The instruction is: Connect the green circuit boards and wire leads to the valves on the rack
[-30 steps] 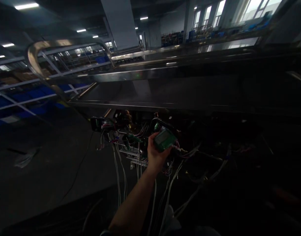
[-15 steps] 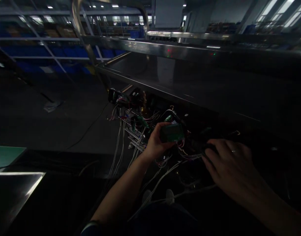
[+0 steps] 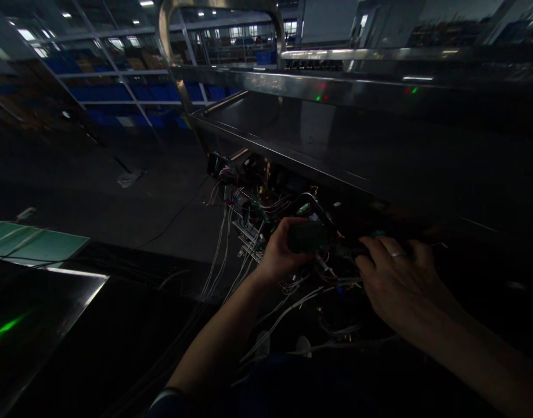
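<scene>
My left hand (image 3: 278, 251) is closed on a green circuit board (image 3: 309, 237), thumb along the near edge and fingers along the far one. The board is dim, and its details do not show. To its right, my right hand (image 3: 395, 267), with a ring on one finger, is curled with fingertips and thumb close together. Whatever lies between them is lost in the dark. Thin pale cables (image 3: 295, 305) run below and between the hands. Beyond my left hand lies a tangle of wired parts (image 3: 258, 209) with small boards and connectors.
A metal cart shelf (image 3: 275, 119) with a tubular frame (image 3: 164, 35) stands just beyond the hands, over the wired parts. At the left is a glossy dark panel (image 3: 40, 325) beside a green surface (image 3: 57, 244). Racks with blue bins (image 3: 101, 96) stand farther back.
The view has swung a little left, so the surroundings sit farther right. The board in my left hand has tilted and looks darker. My right hand has come slightly closer to it.
</scene>
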A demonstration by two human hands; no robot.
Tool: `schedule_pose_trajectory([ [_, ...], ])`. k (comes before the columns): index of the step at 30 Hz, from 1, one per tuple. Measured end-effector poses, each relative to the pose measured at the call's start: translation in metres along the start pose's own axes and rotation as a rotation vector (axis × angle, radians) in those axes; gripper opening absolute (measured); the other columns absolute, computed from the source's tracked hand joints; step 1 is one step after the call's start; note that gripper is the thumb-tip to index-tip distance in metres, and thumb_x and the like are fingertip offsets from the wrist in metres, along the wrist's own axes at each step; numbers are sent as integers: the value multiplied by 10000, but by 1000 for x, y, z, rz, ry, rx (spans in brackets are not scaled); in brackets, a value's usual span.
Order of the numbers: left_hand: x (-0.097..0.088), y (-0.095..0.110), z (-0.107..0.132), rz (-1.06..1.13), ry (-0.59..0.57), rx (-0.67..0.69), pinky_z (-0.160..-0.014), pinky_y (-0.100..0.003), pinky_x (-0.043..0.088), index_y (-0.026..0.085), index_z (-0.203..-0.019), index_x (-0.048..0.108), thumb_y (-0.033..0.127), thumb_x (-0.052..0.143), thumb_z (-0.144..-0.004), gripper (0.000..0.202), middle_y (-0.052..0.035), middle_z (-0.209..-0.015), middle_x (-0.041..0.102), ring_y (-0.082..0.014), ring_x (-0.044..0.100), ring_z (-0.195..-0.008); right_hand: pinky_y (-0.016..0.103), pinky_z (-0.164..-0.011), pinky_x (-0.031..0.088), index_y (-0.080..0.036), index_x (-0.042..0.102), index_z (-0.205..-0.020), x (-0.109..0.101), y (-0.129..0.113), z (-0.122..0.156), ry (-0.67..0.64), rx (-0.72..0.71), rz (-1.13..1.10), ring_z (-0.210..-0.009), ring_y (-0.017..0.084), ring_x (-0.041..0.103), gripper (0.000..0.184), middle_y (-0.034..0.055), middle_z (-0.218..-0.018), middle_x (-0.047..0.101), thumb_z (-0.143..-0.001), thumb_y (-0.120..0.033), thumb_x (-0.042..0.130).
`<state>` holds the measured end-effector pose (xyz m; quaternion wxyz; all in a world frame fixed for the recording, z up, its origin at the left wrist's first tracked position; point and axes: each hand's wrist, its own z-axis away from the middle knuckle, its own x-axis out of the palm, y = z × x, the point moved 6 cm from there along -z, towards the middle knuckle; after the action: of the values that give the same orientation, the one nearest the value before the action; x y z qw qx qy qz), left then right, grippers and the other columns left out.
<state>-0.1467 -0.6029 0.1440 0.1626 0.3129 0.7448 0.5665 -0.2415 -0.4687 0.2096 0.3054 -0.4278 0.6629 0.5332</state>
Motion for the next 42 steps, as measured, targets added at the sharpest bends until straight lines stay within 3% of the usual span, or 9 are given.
schedule_pose_trajectory([
  [7, -7, 3, 0, 25, -61, 4, -757, -276, 481, 183, -1065, 512, 158, 799, -529, 608, -22, -977, 608, -146, 582, -862, 417, -654, 356, -160, 636, -770, -8, -10, -5, -85, -104, 43, -822, 266, 554, 184, 108, -945, 656, -788, -87, 468],
  [13, -10, 3, -4, 68, -76, -32, -752, -308, 498, 180, -1024, 532, 126, 808, -474, 617, -28, -966, 634, -168, 603, -849, 369, -644, 376, -162, 651, -757, -26, -16, -5, 23, -165, 28, -761, 229, 545, 376, 92, -765, 637, -798, 18, 324],
  [18, -13, 3, -8, 126, -98, -41, -711, -301, 511, 188, -992, 542, 135, 821, -444, 617, -22, -917, 646, -164, 612, -799, 327, -583, 352, -160, 596, -661, -9, -12, -6, 74, -174, -39, -635, 190, 500, 294, 68, -663, 585, -782, -2, 379],
  [25, -22, -16, -13, 271, -80, -134, -695, -266, 498, 200, -1030, 535, 92, 829, -401, 702, 1, -923, 627, -133, 599, -777, 250, -546, 400, -159, 541, -670, 12, -1, -9, 113, -75, -400, -565, 124, 530, 317, 24, -634, 563, -933, -230, 379],
  [28, -23, -19, -14, 330, -47, -148, -706, -279, 501, 197, -1014, 531, 89, 835, -384, 708, 3, -913, 630, -137, 600, -786, 259, -554, 398, -159, 550, -702, 10, 2, -10, 127, -23, -405, -598, 134, 543, 312, 31, -685, 582, -938, -289, 393],
  [33, -22, -11, -14, 325, -27, -129, -738, -306, 509, 190, -995, 517, 92, 832, -398, 682, -4, -919, 638, -148, 610, -806, 379, -709, 370, -146, 630, -801, -9, 0, -15, 185, -27, -109, -862, 249, 548, 241, 110, -979, 632, -888, -224, 419],
  [42, -21, -2, -11, 221, 0, -92, -744, -296, 499, 189, -1006, 499, 87, 813, -440, 655, -5, -923, 626, -142, 601, -804, 455, -805, 342, -118, 658, -848, -6, -14, -21, 113, -63, 41, -969, 288, 523, 230, 142, -1089, 621, -841, -107, 428],
])
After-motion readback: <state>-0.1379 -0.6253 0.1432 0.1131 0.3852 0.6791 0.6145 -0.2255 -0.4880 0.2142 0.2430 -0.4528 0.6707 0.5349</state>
